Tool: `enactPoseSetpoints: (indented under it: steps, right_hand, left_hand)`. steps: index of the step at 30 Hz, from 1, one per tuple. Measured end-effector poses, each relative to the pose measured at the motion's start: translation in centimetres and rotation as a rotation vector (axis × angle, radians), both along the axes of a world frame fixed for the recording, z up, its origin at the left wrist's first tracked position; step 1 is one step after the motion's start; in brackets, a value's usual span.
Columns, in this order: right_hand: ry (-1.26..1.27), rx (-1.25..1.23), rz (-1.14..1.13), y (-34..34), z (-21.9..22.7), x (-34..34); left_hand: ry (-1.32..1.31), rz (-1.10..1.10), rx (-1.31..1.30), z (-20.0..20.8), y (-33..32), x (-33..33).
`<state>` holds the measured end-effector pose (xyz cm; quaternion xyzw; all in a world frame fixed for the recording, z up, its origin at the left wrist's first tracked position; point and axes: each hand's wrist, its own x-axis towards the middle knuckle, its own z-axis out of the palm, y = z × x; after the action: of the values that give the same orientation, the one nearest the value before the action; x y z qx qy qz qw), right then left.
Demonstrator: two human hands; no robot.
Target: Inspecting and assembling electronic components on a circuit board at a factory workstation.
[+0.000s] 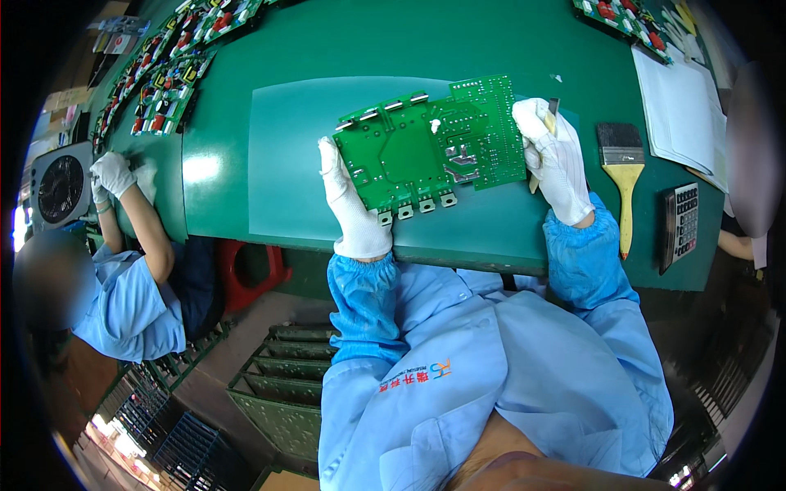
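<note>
A large green circuit board (401, 155) is held up over the bench, its solder side facing me. Metal-tabbed parts stick out along its upper and lower edges, and a small white blob sits near its middle. My white-gloved left hand (350, 200) grips the board's left edge, thumb up along the side. At the right edge is my gloved right hand (557, 155), its fingers closed round a slim tool (550, 119) with a dark flat end and a yellowish shaft. The glove hides most of that tool. Those fingertips lie against or very close to the board's edge.
A wide brush (622, 180), a calculator (679, 225) and white papers (679, 114) lie at the right. Populated boards (168, 98) stand at the far left, others (626, 20) at the far right. A co-worker (131, 278) sits left beside a fan (61, 186).
</note>
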<state>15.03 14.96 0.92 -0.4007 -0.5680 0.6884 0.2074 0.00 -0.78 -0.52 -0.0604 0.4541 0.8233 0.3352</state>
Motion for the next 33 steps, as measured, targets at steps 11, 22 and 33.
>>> enactPoseSetpoints:
  steps: [11, 22, 33]
  right_hand:
    - [-0.012, 0.008, -0.032, 0.3, -0.9, 0.2]
    - [0.004, 0.003, -0.050, 0.2, -0.6, -0.1]
    - [-0.026, 0.010, -0.039, 0.1, -0.2, -0.3]
  left_hand:
    - [-0.066, -0.036, 0.016, -0.4, -0.3, -0.2]
    - [-0.133, -0.120, 0.097, -0.1, -0.7, -0.3]
    - [-0.159, -0.123, 0.114, -0.5, -0.9, -0.5]
